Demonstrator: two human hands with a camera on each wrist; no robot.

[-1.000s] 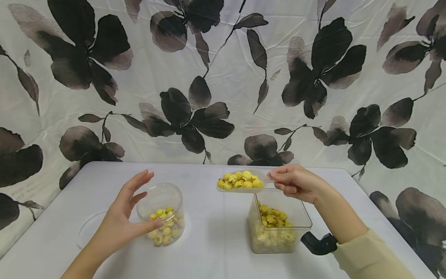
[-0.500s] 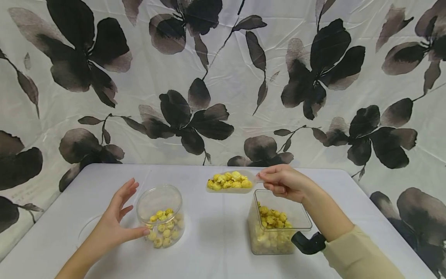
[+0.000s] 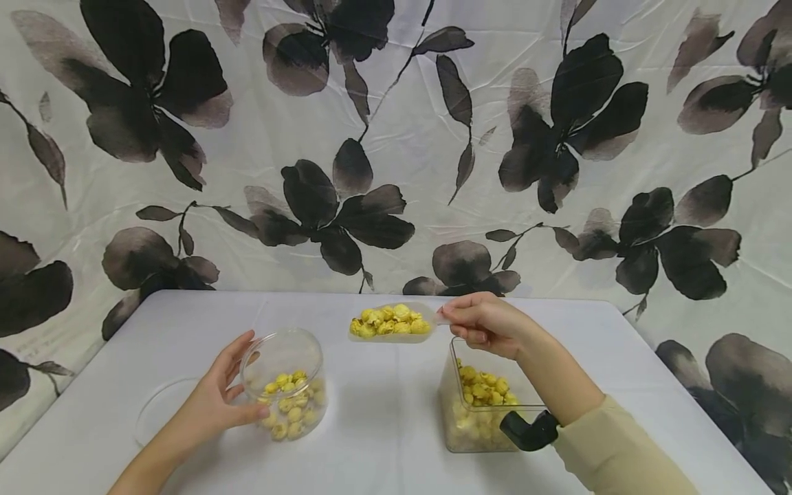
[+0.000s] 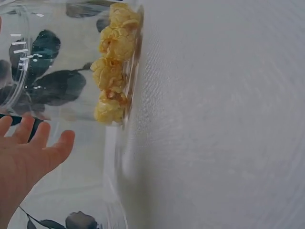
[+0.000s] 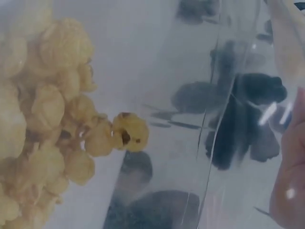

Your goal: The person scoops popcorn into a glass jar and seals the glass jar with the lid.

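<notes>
My right hand [image 3: 485, 324] pinches the handle of a pale translucent scoop [image 3: 390, 338] heaped with yellow popcorn [image 3: 391, 320]. The scoop hangs level above the table, between the two containers. Beside a clear round jar [image 3: 281, 354], my left hand [image 3: 213, 399] curves loosely at its left side, thumb in front and fingers behind. In the left wrist view the fingers [image 4: 43, 136] are spread by the jar wall [image 4: 62, 107]; whether they touch it I cannot tell. Some popcorn lies in the jar's bottom. Below my right forearm stands a clear square container [image 3: 482, 408], partly filled with popcorn.
A clear round lid [image 3: 145, 416] lies flat on the white table [image 3: 383, 440], left of the jar and partly behind my left hand. A black camera mount [image 3: 529, 431] sits at my right wrist. Behind the table hangs a floral cloth [image 3: 396, 137].
My right hand has carried the loaded scoop leftward, from over the square container toward the round jar. My left hand drew back slightly, then came in closer to the jar's side.
</notes>
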